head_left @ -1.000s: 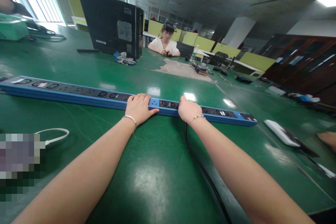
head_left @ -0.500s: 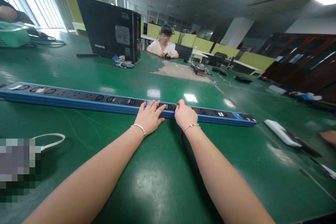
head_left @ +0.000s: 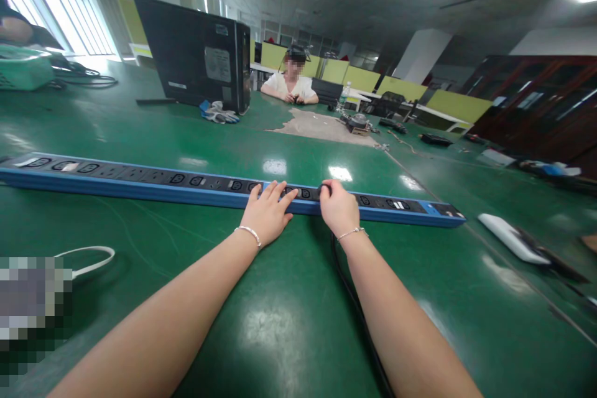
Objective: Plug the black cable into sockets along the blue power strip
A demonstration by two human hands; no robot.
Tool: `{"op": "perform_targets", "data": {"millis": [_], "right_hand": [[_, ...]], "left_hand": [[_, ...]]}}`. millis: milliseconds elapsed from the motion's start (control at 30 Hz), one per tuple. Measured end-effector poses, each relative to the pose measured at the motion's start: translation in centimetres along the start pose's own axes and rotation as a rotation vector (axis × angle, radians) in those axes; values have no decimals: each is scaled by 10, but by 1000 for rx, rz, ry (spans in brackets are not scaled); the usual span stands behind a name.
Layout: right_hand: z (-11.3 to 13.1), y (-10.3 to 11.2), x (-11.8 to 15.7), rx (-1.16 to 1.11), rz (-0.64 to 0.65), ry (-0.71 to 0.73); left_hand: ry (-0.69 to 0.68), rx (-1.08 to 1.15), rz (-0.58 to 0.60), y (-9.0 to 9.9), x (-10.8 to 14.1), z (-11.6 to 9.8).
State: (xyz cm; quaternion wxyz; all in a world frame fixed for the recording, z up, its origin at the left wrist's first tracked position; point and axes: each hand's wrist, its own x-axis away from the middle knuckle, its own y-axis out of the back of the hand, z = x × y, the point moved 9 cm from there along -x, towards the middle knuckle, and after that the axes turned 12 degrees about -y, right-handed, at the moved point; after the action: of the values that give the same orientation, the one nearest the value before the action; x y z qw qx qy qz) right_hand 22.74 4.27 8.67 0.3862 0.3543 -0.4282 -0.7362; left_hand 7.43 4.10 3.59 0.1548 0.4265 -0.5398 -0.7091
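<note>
A long blue power strip (head_left: 205, 194) with a black face and a row of sockets lies across the green table. My left hand (head_left: 269, 208) rests on it near the middle, fingers spread over the sockets and the front edge. Just right of it, my right hand (head_left: 340, 208) is closed around a black plug (head_left: 325, 188) at the strip's face. Whether the plug sits in a socket is hidden by my fingers. From under that hand a black cable (head_left: 347, 289) runs down toward me, partly behind my forearm.
Behind the strip stand a black computer case (head_left: 191, 56) and a glove (head_left: 219, 113). A person (head_left: 290, 84) sits across the table. A white bar-shaped object (head_left: 510, 239) lies to the right, a white cable loop (head_left: 96, 258) to the left. A green basket (head_left: 23, 71) stands far left.
My right hand has shifted a little to the right in the picture, and more of the plug and cable shows. My left hand stays spread on the strip.
</note>
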Motion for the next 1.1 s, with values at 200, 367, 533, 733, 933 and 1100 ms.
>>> {"op": "perform_targets", "data": {"millis": [200,367,533,733,933,1100], "right_hand": [[-14,113,-37,-127,-337,108],[-85,94,-74,7,-90,0],[-138,52,-83,128,50,-90],[-134,32,-85,233,91,-10],[-131,29,-85,362,126,-9],[-132,22,-82,375,173,4]], "left_hand": [[2,1,42,-1,0,0],[-16,-9,36,-2,0,-1],[-27,-26,22,-3,1,0],[-22,-37,32,-1,0,0],[-29,-34,29,-2,0,0],[-27,-37,32,-2,0,0]]}}
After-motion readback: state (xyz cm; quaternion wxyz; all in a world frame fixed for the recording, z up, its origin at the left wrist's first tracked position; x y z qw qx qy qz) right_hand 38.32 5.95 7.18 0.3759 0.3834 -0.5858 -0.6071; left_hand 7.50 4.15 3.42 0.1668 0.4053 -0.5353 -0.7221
